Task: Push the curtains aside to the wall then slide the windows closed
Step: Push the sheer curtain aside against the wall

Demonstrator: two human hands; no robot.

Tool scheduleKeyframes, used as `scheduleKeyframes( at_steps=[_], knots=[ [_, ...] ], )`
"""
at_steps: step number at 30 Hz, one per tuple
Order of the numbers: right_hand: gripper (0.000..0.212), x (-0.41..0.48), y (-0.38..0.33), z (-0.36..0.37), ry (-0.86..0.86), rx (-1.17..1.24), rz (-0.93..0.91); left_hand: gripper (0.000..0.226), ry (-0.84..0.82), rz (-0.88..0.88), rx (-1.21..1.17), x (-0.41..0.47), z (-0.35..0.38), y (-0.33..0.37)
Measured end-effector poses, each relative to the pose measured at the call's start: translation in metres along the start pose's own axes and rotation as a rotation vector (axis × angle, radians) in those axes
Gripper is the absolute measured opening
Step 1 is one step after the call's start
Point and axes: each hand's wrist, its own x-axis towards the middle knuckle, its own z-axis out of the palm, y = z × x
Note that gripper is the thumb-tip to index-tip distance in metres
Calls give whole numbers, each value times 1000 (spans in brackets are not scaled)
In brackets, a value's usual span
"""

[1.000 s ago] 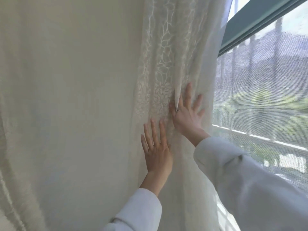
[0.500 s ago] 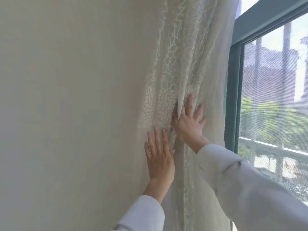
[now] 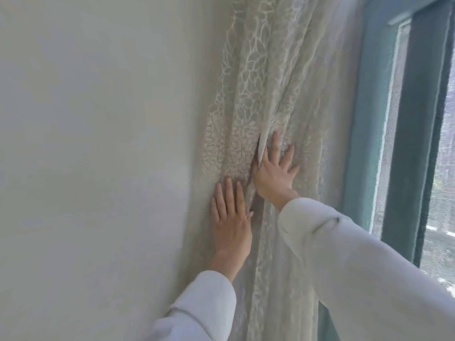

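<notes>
A sheer cream lace curtain [image 3: 256, 77] hangs bunched in folds between the pale wall [image 3: 98, 143] and the teal window frame [image 3: 364, 119]. My left hand [image 3: 231, 217] lies flat on the curtain's left edge, fingers together and pointing up, right by the wall. My right hand [image 3: 275, 173] presses flat on the folds just above and to the right, fingers spread; a fold edge runs over its index finger. Neither hand closes around the cloth. Both arms wear white sleeves. The window [image 3: 440, 168] shows at the far right behind a mesh screen.
The plain wall fills the whole left half of the view. A second dark teal upright [image 3: 413, 143] stands to the right of the frame. Outside, a pale ledge and blurred greenery show through the screen.
The curtain has bunched further left against the wall, uncovering the teal frame. Both hands kept their flat press and moved left with the cloth. The view has swung so the frame stands upright.
</notes>
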Motion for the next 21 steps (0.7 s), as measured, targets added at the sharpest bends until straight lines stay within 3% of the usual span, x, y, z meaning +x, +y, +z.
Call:
scheduleKeyframes(
  at_steps=[6,13,21],
  knots=[
    [55,18,10,15,64,46,-71,77,41,-41,16,10,32,8],
    [57,13,10,7,-8,35,-49,71,-9,-48,8,5,22,11],
    [59,-24,25,-32,-73,-1,-13,69,-172,14,-268,-13,-17,27]
  ],
)
